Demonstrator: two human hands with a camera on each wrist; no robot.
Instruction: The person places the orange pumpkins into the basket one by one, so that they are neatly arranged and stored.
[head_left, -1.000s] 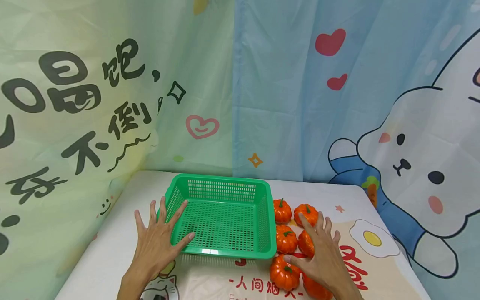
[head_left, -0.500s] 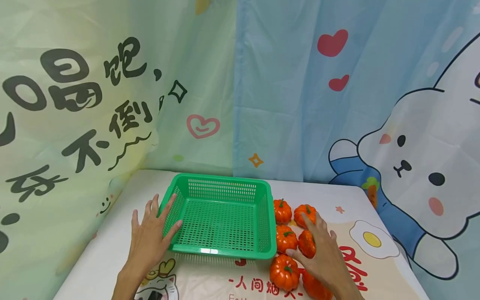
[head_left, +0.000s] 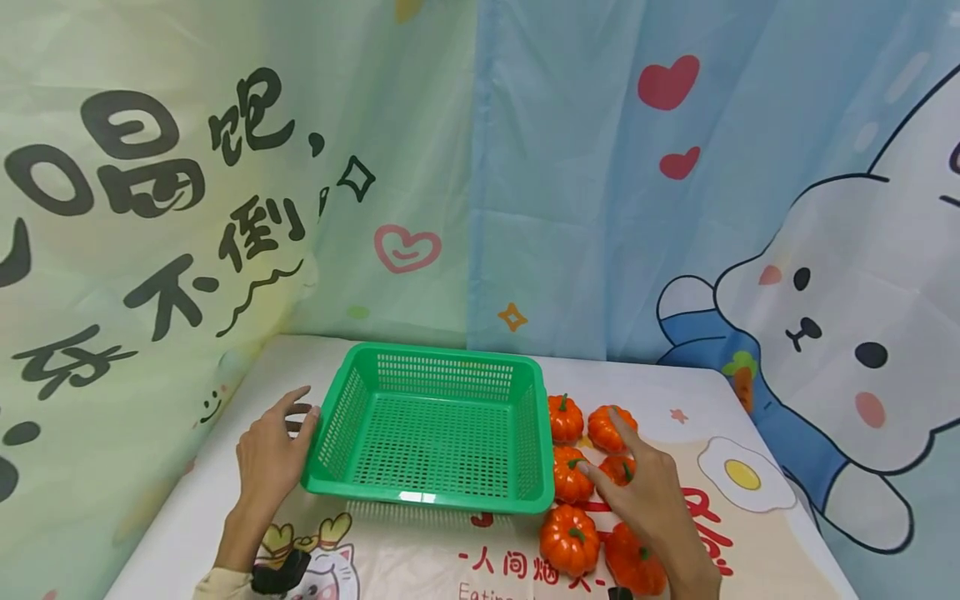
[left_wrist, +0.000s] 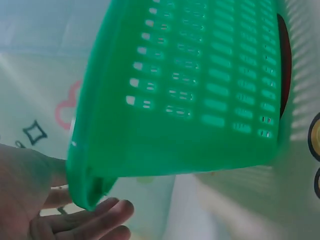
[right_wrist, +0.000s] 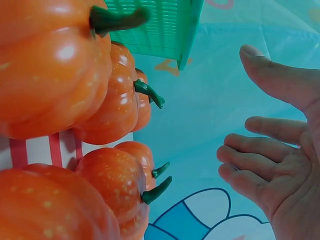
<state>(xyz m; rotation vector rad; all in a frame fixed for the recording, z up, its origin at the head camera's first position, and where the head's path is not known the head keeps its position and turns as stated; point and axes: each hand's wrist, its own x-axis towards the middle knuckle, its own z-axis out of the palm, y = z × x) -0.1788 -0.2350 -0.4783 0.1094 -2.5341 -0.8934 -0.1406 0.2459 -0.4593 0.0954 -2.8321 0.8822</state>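
A green plastic basket (head_left: 442,442) with slotted sides stands on the table, with nothing in it. My left hand (head_left: 270,458) is at its left side, thumb by the rim and fingers loosely bent. In the left wrist view the rim (left_wrist: 80,150) hides the thumb tip, so I cannot tell whether it touches. Right of the basket several small orange pumpkins (head_left: 570,540) with green stems lie in two columns. Above the right column hovers my right hand (head_left: 648,492), thumb and fingers spread. The right wrist view shows its palm (right_wrist: 295,185) holding nothing, apart from the pumpkins (right_wrist: 112,182).
A printed cloth with a fried egg drawing (head_left: 745,475) and red lettering covers the table (head_left: 675,387). Behind it hangs a green and blue curtain (head_left: 540,208) with a cartoon animal. A black strap (head_left: 281,573) is round the left wrist.
My left hand has moved left from over the basket to outside its rim, and its spread fingers have bent. The right hand has turned slightly and stays over the pumpkins. The basket stays put.
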